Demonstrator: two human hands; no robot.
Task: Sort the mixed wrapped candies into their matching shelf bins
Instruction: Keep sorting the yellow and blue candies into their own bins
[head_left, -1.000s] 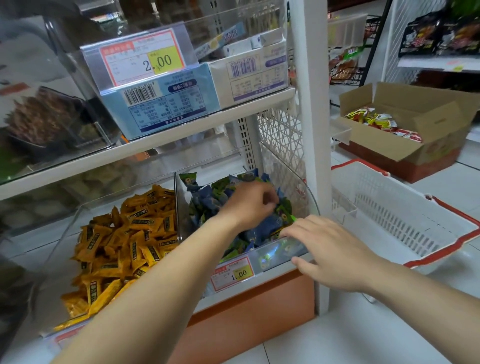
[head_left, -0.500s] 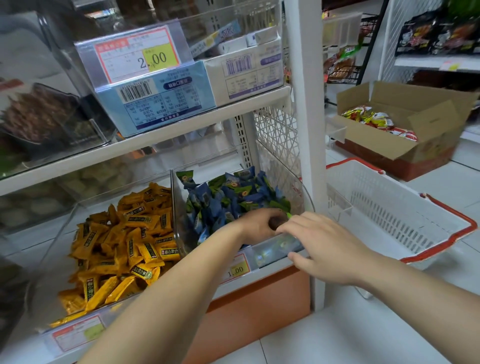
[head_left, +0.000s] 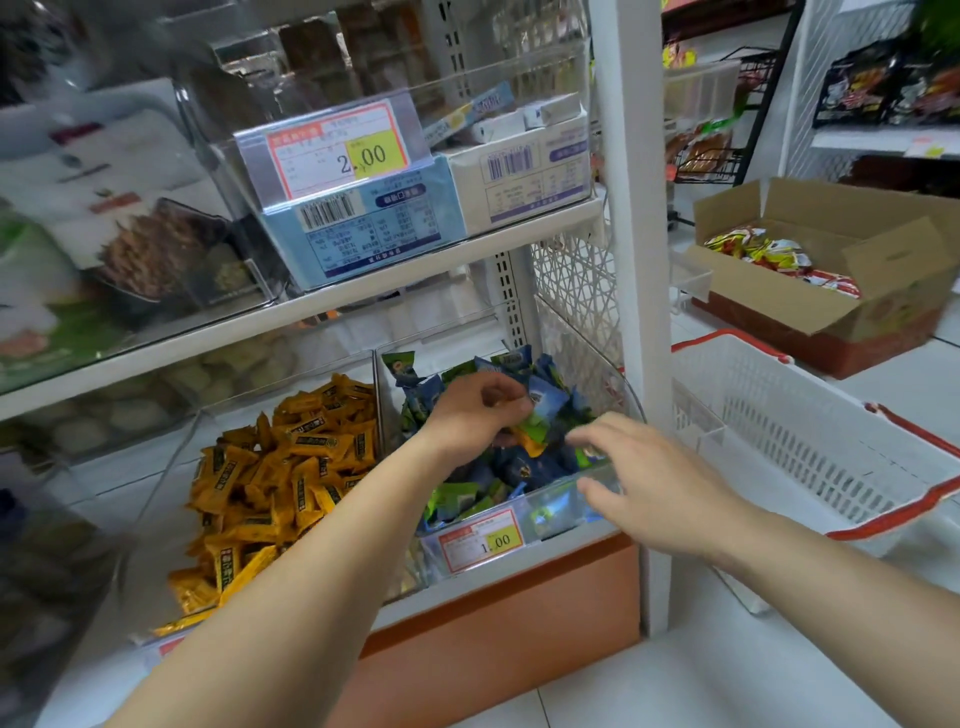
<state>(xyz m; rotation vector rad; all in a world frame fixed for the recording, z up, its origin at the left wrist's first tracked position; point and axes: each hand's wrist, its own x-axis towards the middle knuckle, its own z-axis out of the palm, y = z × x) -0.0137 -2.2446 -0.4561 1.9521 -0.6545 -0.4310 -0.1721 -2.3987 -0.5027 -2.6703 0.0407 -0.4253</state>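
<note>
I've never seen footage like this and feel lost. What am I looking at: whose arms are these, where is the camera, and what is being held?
No machine here: a person wears a wide-angle camera on the head, so you see their own bare arms at a shop shelf. The left hand reaches into a clear bin of blue and green candies and pinches wrappers, among them an orange-yellow candy. The right hand hovers open near that bin's front edge, holding nothing. Left of it lie yellow candies. A white basket sits on the right.
</note>
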